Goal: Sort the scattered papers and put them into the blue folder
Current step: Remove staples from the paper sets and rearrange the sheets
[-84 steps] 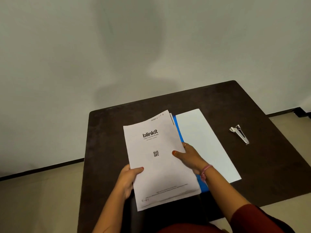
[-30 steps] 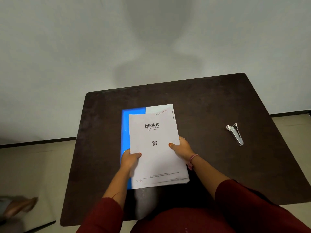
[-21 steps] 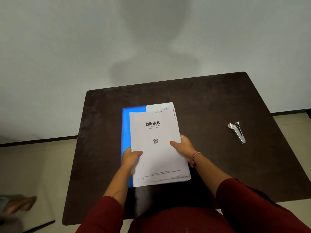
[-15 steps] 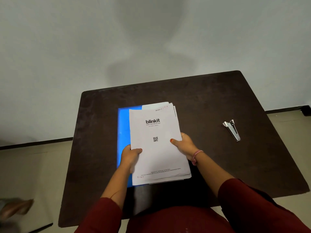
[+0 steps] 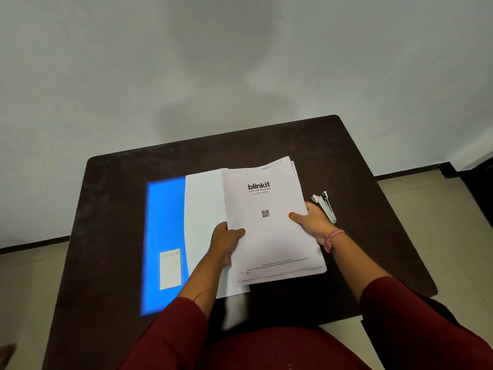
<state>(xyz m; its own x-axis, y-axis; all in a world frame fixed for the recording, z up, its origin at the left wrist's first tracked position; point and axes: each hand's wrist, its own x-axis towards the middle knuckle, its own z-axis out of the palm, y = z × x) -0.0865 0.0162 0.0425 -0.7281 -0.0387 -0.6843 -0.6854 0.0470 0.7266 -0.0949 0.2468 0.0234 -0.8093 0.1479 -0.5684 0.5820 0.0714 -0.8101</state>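
A stack of white papers point(image 5: 269, 236), top sheet printed "blinkit" with a QR code, is held just above the dark table. My left hand point(image 5: 226, 240) grips its left edge and my right hand point(image 5: 310, 221) grips its right edge. The blue folder point(image 5: 164, 236) lies flat on the table to the left, with a small white label near its lower end. A white sheet or inner flap point(image 5: 204, 222) lies over the folder's right part, partly under the stack.
A metal stapler point(image 5: 326, 206) lies on the dark brown table point(image 5: 112, 209) just right of my right hand. A pale wall stands close behind the table's far edge. Beige floor shows on both sides.
The stack and both hands have shifted right off the blue folder, which now shows most of its cover and label. My right hand now sits next to the stapler.
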